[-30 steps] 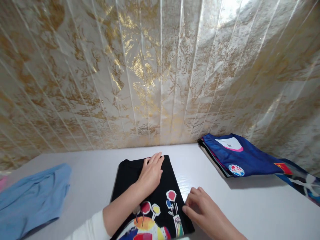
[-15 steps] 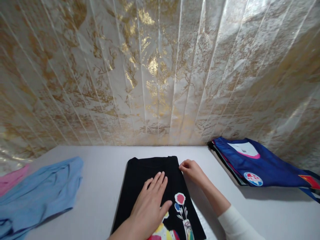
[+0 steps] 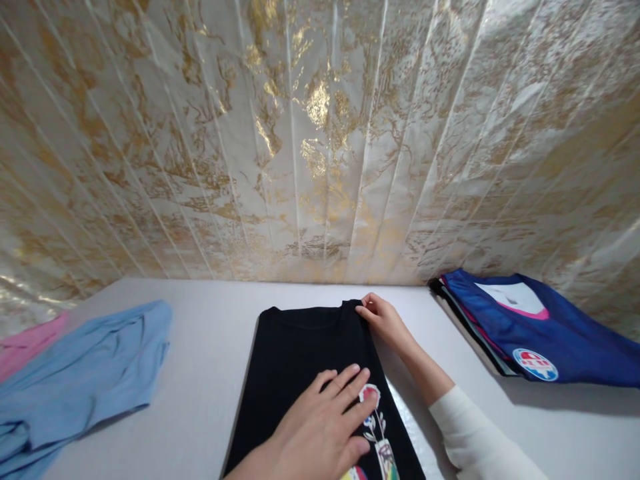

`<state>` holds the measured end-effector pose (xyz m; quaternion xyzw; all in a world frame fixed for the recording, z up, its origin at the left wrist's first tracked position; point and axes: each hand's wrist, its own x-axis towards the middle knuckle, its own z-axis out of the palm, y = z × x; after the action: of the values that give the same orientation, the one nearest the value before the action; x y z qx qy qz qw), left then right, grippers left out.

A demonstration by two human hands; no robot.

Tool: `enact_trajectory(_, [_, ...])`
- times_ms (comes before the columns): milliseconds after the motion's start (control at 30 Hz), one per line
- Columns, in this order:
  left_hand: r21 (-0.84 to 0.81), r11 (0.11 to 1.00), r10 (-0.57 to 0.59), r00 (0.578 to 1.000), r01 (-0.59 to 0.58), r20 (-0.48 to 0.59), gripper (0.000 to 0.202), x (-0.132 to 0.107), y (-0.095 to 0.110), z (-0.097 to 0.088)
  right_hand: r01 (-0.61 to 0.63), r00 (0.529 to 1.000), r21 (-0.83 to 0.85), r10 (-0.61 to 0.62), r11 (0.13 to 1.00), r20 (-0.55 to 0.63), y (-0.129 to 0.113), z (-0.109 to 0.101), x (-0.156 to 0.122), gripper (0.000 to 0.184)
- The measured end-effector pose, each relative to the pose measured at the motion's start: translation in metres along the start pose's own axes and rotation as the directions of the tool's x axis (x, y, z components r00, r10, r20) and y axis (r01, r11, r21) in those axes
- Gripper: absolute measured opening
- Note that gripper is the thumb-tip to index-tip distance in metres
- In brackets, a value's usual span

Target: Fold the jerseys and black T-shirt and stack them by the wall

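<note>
A black T-shirt with a printed flower-and-vase design lies folded into a long rectangle in front of me, its neckline at the far end. My left hand rests flat on it with fingers spread, partly covering the print. At the shirt's far right corner, my right hand pinches the edge of the fabric beside the neckline between thumb and fingers. The shirt's near end runs out of view at the bottom.
On the right lies a stack of folded clothes, a dark blue shirt with a round badge on top. A light blue garment and a pink one lie at the left. A gold-patterned curtain hangs behind the white table.
My left hand has slid nearer and to the right, onto the flower print. My right hand has moved up the shirt's right edge to its far corner. The view has shifted slightly.
</note>
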<state>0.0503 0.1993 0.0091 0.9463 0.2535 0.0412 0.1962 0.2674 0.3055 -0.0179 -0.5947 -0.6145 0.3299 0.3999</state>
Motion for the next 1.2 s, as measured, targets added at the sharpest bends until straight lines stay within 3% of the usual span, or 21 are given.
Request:
enact_trajectory(133, [-0.005,1.000,0.001,1.000,-0.001,-0.017,0.052,0.000,0.002,-0.003,-0.135,0.982,0.074,0.124,0.988,0.140,-0.007,-0.005,-0.011,0.035])
enact_trajectory(300, [0.024,0.993,-0.113,0.989,0.115,-0.095,0.058,0.016,-0.005,-0.009,-0.299,0.892,0.119,0.233,0.947,0.388,-0.014,-0.027,-0.037,0.042])
enact_trajectory(500, [0.069,0.973,-0.206,0.965,0.220,-0.162,0.074,0.040,-0.020,0.000,-0.341,0.843,0.087,0.263,0.936,0.469,-0.012,-0.028,-0.044,0.043])
enact_trajectory(800, [0.079,0.973,-0.192,0.946,0.219,-0.260,0.071,0.039,-0.029,0.012,-0.254,0.918,-0.134,0.283,0.958,0.279,-0.009,-0.029,-0.036,0.028])
enact_trajectory(1000, [0.104,0.952,-0.246,0.922,0.287,-0.299,0.075,0.038,-0.029,0.015,-0.139,0.971,-0.349,0.198,0.927,0.137,-0.007,-0.021,-0.037,0.023])
enact_trajectory(1133, [0.148,0.974,-0.125,0.954,0.170,-0.273,0.060,0.045,-0.023,0.006,-0.110,0.984,-0.427,0.158,0.898,0.078,-0.016,-0.023,-0.059,0.024])
enact_trajectory(1200, [0.177,0.979,-0.052,0.964,0.101,-0.259,0.053,0.052,-0.025,0.002,-0.050,0.999,-0.491,0.054,0.870,-0.006,-0.018,-0.018,-0.082,0.024])
